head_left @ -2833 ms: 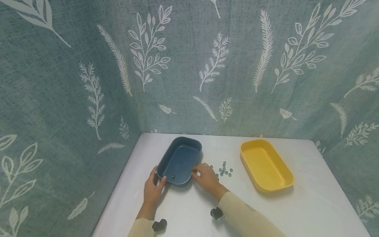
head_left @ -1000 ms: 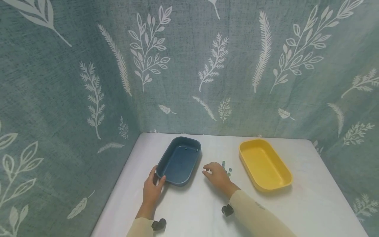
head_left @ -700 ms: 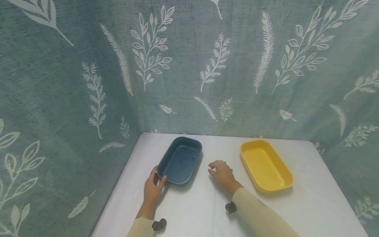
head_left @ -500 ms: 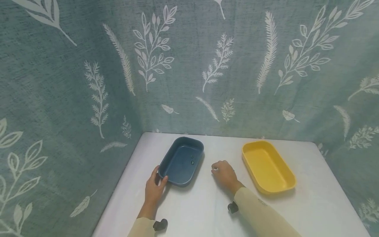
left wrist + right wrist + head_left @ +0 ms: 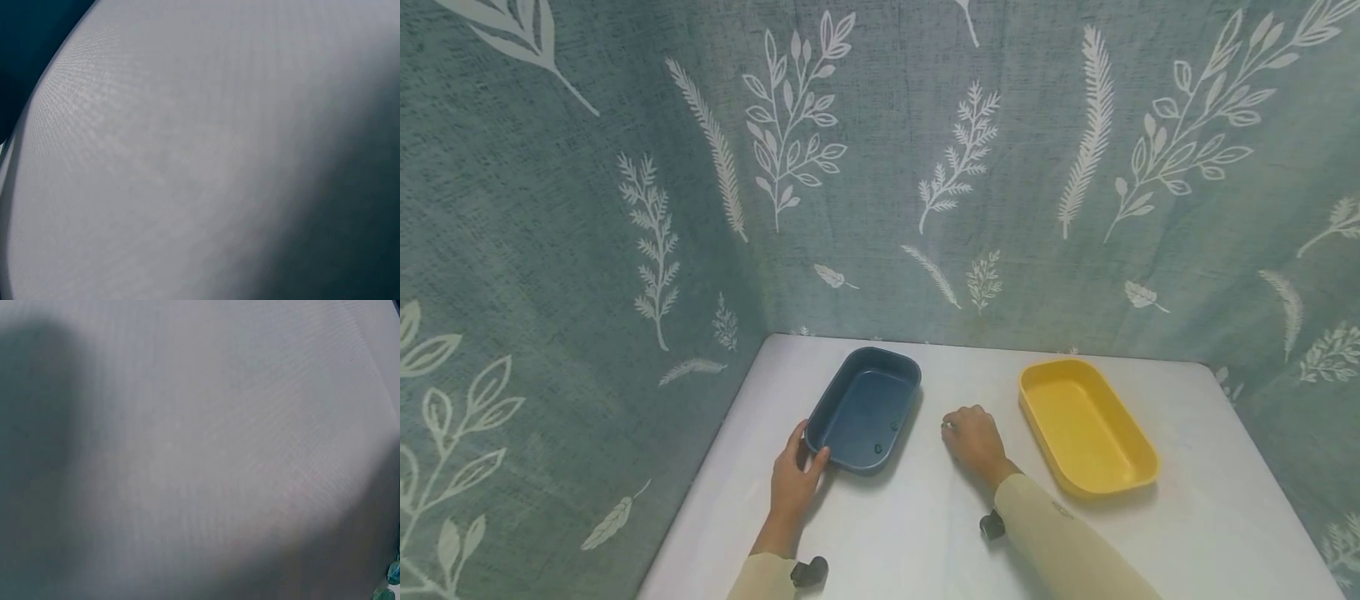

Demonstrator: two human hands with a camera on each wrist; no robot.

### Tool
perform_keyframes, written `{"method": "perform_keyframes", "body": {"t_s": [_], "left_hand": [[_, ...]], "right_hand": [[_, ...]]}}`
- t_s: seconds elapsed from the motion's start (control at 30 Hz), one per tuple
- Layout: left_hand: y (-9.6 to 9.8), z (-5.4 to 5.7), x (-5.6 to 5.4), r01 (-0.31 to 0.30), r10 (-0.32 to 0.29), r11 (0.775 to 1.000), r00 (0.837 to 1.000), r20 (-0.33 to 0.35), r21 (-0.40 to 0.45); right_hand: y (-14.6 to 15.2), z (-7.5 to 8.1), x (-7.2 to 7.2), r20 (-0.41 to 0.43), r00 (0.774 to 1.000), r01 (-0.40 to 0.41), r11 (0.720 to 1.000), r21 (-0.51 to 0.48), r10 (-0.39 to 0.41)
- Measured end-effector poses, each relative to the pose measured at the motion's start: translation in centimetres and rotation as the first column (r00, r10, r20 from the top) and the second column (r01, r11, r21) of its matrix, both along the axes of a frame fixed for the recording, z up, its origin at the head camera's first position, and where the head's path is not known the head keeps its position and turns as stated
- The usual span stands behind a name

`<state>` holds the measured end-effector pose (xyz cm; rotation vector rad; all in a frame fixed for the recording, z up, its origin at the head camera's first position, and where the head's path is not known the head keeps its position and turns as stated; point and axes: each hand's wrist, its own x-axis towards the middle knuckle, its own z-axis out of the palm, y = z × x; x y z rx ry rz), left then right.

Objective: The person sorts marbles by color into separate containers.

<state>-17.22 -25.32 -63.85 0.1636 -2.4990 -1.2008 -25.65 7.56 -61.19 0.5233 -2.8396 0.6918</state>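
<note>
The left hand (image 5: 793, 485) holds the near left corner of a dark blue tray (image 5: 859, 398), thumb at the near rim and fingers along the left side. Two small greenish marbles (image 5: 877, 448) lie inside, towards its near right end. To the right of this tray, the right hand (image 5: 976, 440) is low over the white table, back upward and fingers bent down. Marbles on the table are hidden beneath it in the head view. A few greenish glass marbles (image 5: 394, 572) show at the lower right corner of the right wrist view; whether the fingers pinch any is hidden.
A yellow tray (image 5: 1086, 427) stands on the table (image 5: 917, 542), to the right of the right hand. Leaf-patterned cloth (image 5: 880, 192) hangs behind the table and at both sides.
The right hand has moved right from the blue tray and lowered over the loose marbles, now covering them. Inside the tray, two marbles have rolled from the far end towards the near end.
</note>
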Motion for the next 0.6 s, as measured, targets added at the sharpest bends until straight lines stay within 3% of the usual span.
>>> {"method": "perform_keyframes", "body": {"t_s": [0.27, 0.6], "left_hand": [[0.05, -0.01, 0.09, -0.001, 0.001, 1.000, 1.000, -0.013, -0.001], [0.02, -0.22, 0.02, 0.002, -0.002, 1.000, 1.000, -0.022, -0.007]], "right_hand": [[0.00, -0.32, 0.12, -0.048, 0.999, -0.019, 0.998, 0.052, 0.021], [-0.27, -0.22, 0.30, 0.001, 0.999, -0.032, 0.997, 0.073, 0.033]]}}
